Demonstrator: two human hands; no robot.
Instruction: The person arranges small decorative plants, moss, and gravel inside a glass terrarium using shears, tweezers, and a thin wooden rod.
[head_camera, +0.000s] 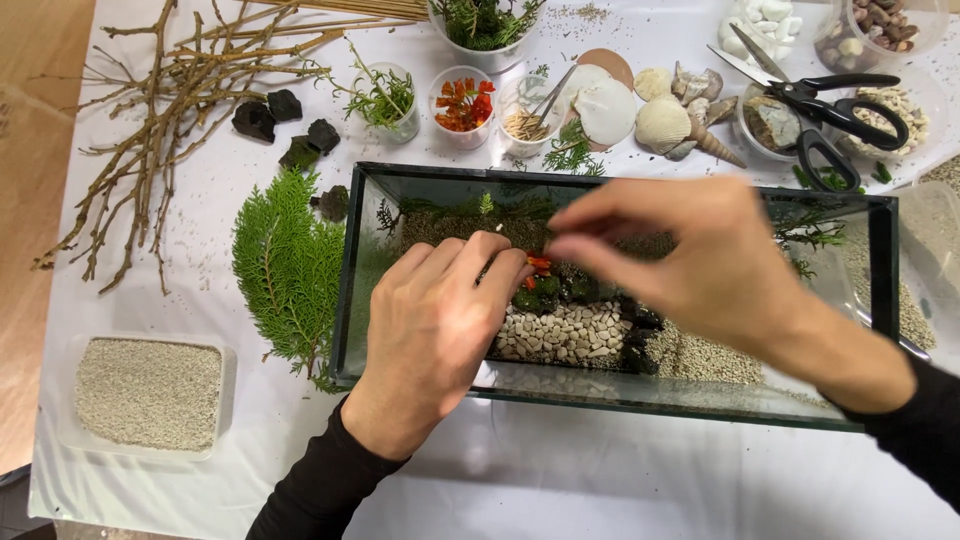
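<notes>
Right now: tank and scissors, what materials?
Tank: looks like clear glass, its walls see-through with dark greenish edges and reflections. Scissors: shiny grey blades, likely steel; glossy black handles, probably plastic.

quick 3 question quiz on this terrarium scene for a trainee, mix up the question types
1. True or false: both hands are inside the glass tank.
2. Which lies left of the tank? A) scissors B) green conifer sprig C) seashells
3. Fill in: the patch in the tank below the left hand is made of white ____.

Key
1. True: the right hand reaches in too, fingertips pinched near the orange petals.
2. B, the green conifer sprig.
3. Pebbles.
</notes>
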